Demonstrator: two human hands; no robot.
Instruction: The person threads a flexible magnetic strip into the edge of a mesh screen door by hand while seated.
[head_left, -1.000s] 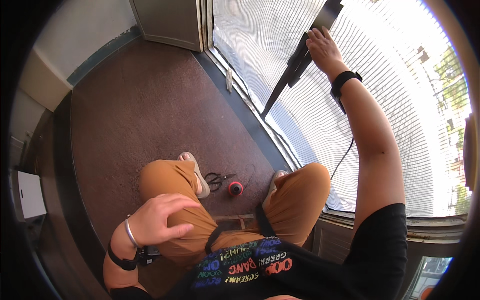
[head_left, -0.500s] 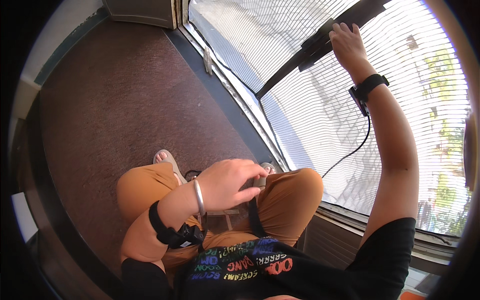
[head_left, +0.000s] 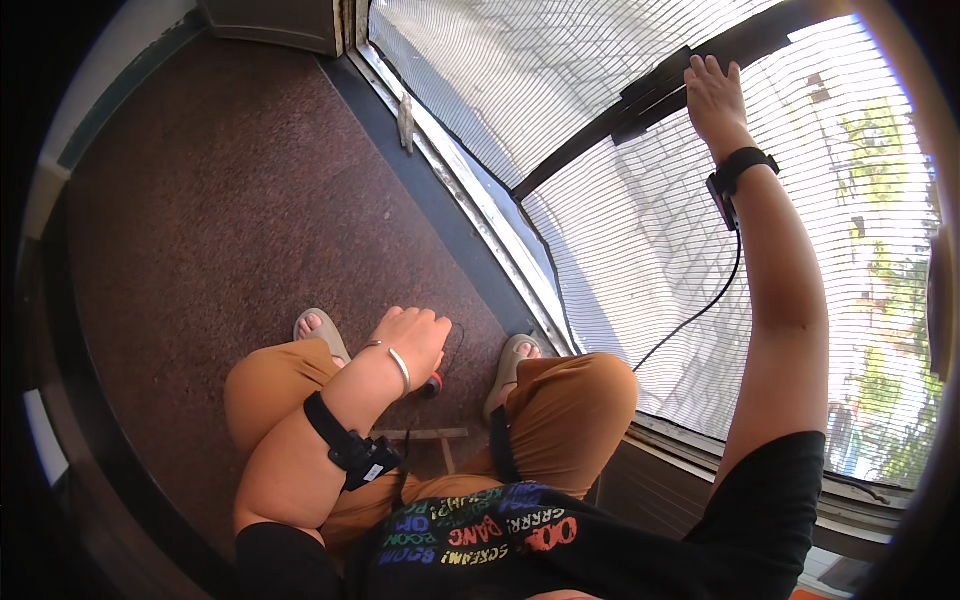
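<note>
My left hand (head_left: 408,335) is over the floor between my knees, its fingers curled down out of sight. Below its thumb side pokes the end of a small red and black thing (head_left: 433,384), mostly hidden by the hand; I cannot make out its kind. A thin dark loop shows beside the knuckles. At the upper right, my right hand (head_left: 716,95) reaches out with fingers spread, laid against a dark strip (head_left: 655,85) that crosses a striped mesh screen (head_left: 640,190).
A metal door track (head_left: 480,210) runs along the screen's lower edge, with a greyish piece (head_left: 406,124) on it. Reddish-brown floor (head_left: 220,190) spreads left. A small wooden stool (head_left: 445,436) shows between my legs. A cord (head_left: 690,315) hangs from my right wrist.
My left hand has moved left and its fingers have curled down, and the red and black end has come into sight. My right hand stays on the dark strip, its fingers straighter.
</note>
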